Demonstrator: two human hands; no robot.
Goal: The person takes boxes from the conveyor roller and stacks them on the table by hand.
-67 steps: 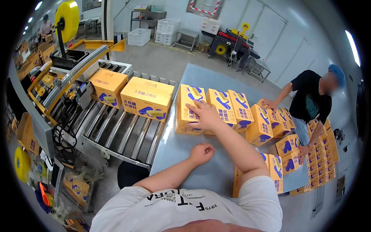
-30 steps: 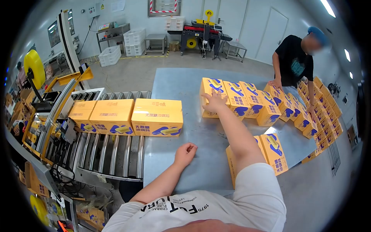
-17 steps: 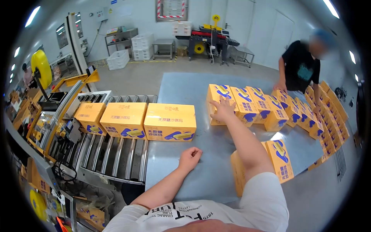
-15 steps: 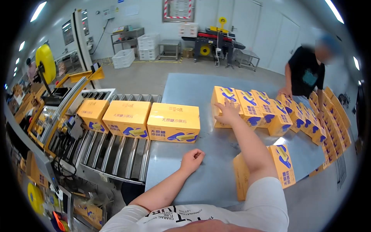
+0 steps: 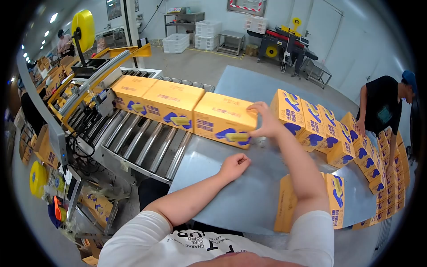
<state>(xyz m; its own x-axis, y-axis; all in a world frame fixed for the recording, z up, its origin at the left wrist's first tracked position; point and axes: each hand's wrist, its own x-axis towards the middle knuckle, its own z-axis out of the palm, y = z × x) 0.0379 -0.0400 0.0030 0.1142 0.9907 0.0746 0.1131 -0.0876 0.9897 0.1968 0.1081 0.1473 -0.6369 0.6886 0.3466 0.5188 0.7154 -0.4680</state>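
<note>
Yellow carton [image 5: 222, 118]: where grey table [image 5: 200, 167] meets roller conveyor [image 5: 166, 151]
Right hand [image 5: 268, 121]: fingers spread against carton's end
Left hand [image 5: 235, 167]: loosely curled
Room: grey floor [image 5: 187, 66], white walls [image 5: 327, 46], stacked crates [image 5: 207, 29]

The tabletop [image 5: 262, 187] is surfaced in smooth, dull-sheened metal; conveyor rollers [image 5: 163, 151] in polished metal. Yellow cartons [image 5: 224, 115] are formed of smooth printed cardboard; white T-shirt [image 5: 178, 250], matt cloth.
</note>
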